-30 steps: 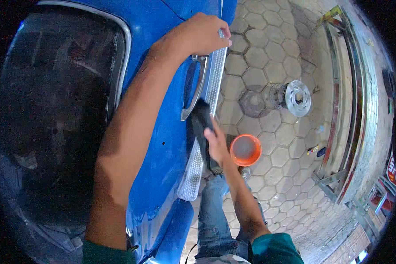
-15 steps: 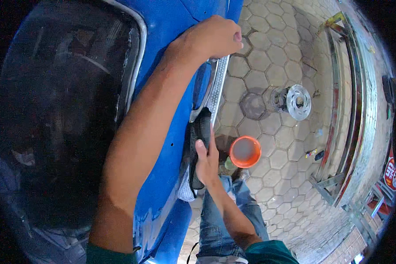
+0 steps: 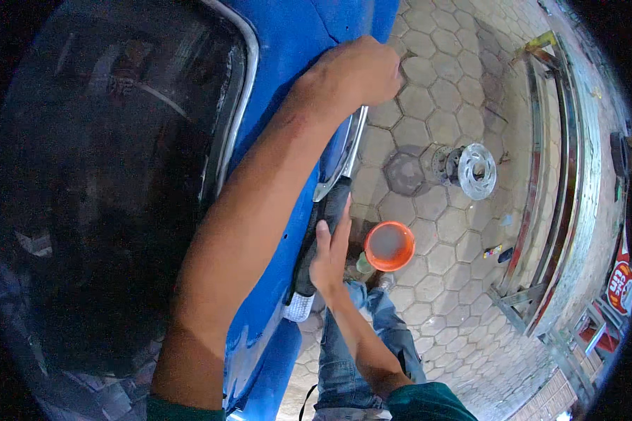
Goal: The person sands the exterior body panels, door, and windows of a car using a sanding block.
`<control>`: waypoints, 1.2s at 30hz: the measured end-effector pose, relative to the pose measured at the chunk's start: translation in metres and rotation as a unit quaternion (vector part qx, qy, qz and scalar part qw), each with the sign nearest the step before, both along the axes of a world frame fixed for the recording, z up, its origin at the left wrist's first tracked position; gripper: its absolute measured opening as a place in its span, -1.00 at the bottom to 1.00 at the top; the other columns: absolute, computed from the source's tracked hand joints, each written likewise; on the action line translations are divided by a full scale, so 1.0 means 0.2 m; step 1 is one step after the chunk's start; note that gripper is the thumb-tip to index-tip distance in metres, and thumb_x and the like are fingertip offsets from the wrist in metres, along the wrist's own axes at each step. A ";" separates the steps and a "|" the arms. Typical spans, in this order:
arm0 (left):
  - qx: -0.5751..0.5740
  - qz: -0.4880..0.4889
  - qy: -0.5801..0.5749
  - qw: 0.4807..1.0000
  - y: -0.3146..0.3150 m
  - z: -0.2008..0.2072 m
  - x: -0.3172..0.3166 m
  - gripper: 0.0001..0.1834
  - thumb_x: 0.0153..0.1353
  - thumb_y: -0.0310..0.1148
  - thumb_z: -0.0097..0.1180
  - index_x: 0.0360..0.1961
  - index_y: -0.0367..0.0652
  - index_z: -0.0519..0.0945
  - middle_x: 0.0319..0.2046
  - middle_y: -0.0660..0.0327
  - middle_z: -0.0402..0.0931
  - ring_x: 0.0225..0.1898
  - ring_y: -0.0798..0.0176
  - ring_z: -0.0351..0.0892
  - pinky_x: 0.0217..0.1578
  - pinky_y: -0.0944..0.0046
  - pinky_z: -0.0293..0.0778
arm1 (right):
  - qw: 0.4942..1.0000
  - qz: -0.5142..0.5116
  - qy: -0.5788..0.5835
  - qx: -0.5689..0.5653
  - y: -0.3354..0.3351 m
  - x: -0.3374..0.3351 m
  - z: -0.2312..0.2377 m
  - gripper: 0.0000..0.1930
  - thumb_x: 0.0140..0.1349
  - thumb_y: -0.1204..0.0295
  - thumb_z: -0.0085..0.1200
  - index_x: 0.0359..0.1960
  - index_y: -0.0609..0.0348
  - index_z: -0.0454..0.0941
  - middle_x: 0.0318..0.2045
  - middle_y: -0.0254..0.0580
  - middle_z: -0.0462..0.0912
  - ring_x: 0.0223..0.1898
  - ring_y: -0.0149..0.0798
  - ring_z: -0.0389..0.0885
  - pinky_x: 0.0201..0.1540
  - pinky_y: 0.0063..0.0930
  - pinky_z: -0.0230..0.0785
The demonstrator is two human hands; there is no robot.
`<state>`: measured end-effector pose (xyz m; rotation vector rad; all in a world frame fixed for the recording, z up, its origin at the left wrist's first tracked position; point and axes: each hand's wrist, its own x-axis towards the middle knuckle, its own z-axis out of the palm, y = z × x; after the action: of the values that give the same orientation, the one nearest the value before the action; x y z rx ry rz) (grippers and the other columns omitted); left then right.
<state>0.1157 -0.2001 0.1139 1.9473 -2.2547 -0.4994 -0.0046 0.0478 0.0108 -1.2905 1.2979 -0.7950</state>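
An orange bucket (image 3: 406, 250) of cloudy grey liquid (image 3: 386, 242) stands on the paving (image 3: 439, 270) – the right hand (image 3: 329, 265) grasps a black pad (image 3: 331, 210) along a blue door (image 3: 277, 281); the left hand (image 3: 369, 74) curls at its edge – whether gripping, I cannot tell

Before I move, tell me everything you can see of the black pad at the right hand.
The black pad is long, narrow and matte, and looks soft, though its exact material is unclear. It lies lengthwise along the edge of the blue panel, its upper end by the silver handle, its lower end at the patterned silver strip. The right hand rests against it, partly hiding it.
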 end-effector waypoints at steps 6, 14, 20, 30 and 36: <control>0.021 0.003 -0.004 1.000 -0.04 -0.02 -0.02 -0.73 0.17 -0.25 0.02 -0.26 -0.12 0.69 -0.29 -0.11 0.64 -0.24 -0.20 0.63 -0.14 -0.09 0.53 | 0.995 0.000 -0.100 0.027 -0.44 0.01 0.09 -0.27 0.39 0.16 -0.13 0.47 0.24 -0.08 0.33 0.16 0.22 0.33 0.03 0.21 0.38 -0.23 -0.05; -0.002 0.018 0.019 1.000 -0.01 -0.09 0.00 -0.72 0.15 -0.24 0.03 -0.29 -0.17 0.68 -0.36 -0.08 0.64 -0.29 -0.18 0.64 -0.18 -0.07 0.54 | 0.957 -0.046 -0.282 0.059 -0.17 0.01 0.04 -0.28 0.40 0.13 -0.26 0.47 0.27 -0.12 0.48 -0.08 -0.04 0.48 -0.20 -0.10 0.47 -0.33 -0.34; 0.006 -0.022 -0.017 1.000 -0.08 -0.04 -0.04 -0.76 0.09 -0.29 0.06 -0.34 -0.18 0.69 -0.35 -0.05 0.65 -0.30 -0.17 0.65 -0.20 -0.09 0.54 | 0.936 -0.037 -0.339 0.086 -0.51 0.06 0.09 -0.31 0.45 0.12 -0.27 0.47 0.26 -0.08 0.48 -0.15 0.00 0.48 -0.24 -0.08 0.48 -0.36 -0.33; 0.001 0.016 0.024 1.000 -0.01 -0.05 -0.02 -0.75 0.07 -0.33 0.02 -0.38 -0.23 0.69 -0.37 -0.12 0.63 -0.30 -0.20 0.65 -0.17 -0.07 0.55 | 0.985 -0.060 -0.161 0.015 -0.27 0.02 -0.06 -0.36 0.49 0.12 -0.34 0.43 0.33 0.02 0.43 0.04 0.10 0.46 -0.15 0.01 0.45 -0.33 -0.22; -0.011 0.002 0.007 1.000 -0.07 -0.05 -0.05 -0.74 0.08 -0.33 0.00 -0.37 -0.23 0.69 -0.36 -0.13 0.63 -0.29 -0.20 0.65 -0.18 -0.08 0.54 | 0.975 -0.061 -0.215 -0.018 -0.63 0.06 -0.06 -0.38 0.50 0.11 -0.36 0.42 0.33 0.07 0.42 0.04 0.14 0.45 -0.15 0.05 0.45 -0.33 -0.20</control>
<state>0.1059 -0.2147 0.1044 1.9304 -2.2386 -0.4852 0.0069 -0.0781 -0.0017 -1.0004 1.0202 -1.1197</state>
